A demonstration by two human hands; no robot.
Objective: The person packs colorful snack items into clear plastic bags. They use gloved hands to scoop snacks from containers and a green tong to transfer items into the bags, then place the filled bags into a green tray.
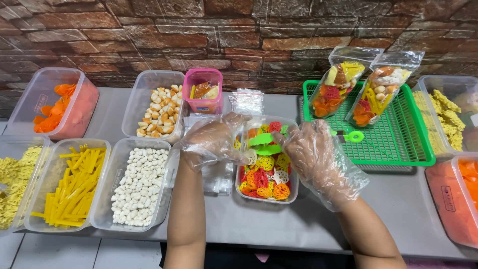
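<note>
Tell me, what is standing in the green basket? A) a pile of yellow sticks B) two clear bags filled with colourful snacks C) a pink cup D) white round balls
B: two clear bags filled with mixed colourful snacks lean upright in the green basket, while the yellow sticks, pink cup and white balls sit in other containers off to the left.

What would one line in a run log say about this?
left hand: gloved, over clear bag | right hand: gloved, at green tongs | wheel crackers tub: centre
</note>
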